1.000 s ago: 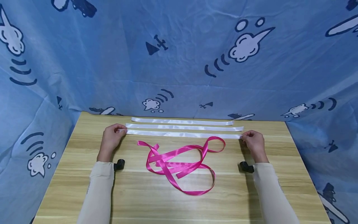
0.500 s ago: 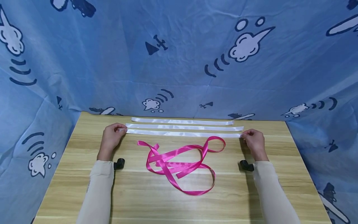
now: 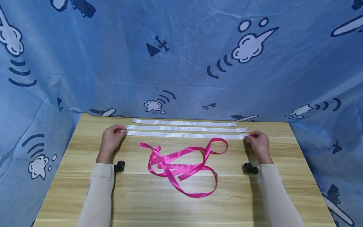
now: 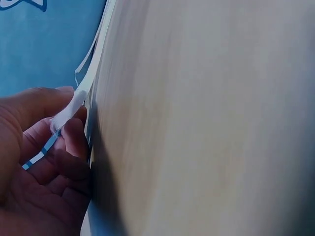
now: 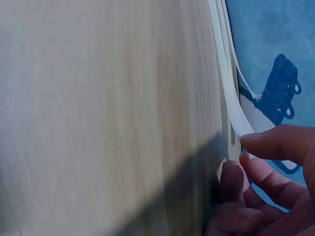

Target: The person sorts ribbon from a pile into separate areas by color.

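A white satin ribbon [image 3: 184, 135] stretches straight across the table, the nearest of three parallel white strips. My left hand [image 3: 113, 137] pinches its left end between thumb and fingers; in the left wrist view the ribbon [image 4: 75, 104] runs through that grip. At the other end my right hand [image 3: 258, 143] pinches the ribbon, and the right wrist view shows its tip [image 5: 236, 118] between thumb and forefinger. Just beyond lie a middle white ribbon [image 3: 185, 128] and a shorter far white ribbon [image 3: 184, 122], both flat.
A long pink ribbon [image 3: 170, 171] lies in loose loops on the wooden table [image 3: 175, 211], between the forearms. Blue patterned cloth [image 3: 181, 69] hangs behind the table and on both sides. Black wrist cameras [image 3: 120, 166] jut inward from the sleeves.
Both hands have shifted slightly outward, the left hand to the left and the right to the right, still pinching the near white ribbon. The pink ribbon lies as before.
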{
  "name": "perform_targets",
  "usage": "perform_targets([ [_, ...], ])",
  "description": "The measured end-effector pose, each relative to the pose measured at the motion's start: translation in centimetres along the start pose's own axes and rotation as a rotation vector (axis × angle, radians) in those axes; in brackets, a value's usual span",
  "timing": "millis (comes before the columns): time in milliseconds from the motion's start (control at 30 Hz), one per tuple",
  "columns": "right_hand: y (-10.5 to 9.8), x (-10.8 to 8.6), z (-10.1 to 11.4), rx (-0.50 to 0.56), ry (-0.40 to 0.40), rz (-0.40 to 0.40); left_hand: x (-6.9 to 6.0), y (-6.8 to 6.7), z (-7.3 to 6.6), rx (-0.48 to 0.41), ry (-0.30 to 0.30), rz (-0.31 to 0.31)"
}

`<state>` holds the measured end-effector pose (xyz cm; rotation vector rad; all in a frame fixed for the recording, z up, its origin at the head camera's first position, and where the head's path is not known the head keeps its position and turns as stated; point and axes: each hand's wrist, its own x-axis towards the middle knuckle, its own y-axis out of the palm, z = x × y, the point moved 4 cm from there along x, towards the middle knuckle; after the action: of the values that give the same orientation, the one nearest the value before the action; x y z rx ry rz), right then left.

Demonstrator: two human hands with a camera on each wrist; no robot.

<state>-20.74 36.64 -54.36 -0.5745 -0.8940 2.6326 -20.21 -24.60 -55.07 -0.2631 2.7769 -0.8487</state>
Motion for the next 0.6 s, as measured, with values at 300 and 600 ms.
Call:
perform_targets([
  [300, -0.9, -0.8, -0.4, -0.012, -0.006, -0.030, -0.8, -1.1, 0.2, -0.011, -0.030, 0.010],
  [600, -1.9, -2.1, -0.7, -0.001, 0.003, -0.064, -1.8, -2.2, -0.5, 0.014, -0.019, -0.010],
])
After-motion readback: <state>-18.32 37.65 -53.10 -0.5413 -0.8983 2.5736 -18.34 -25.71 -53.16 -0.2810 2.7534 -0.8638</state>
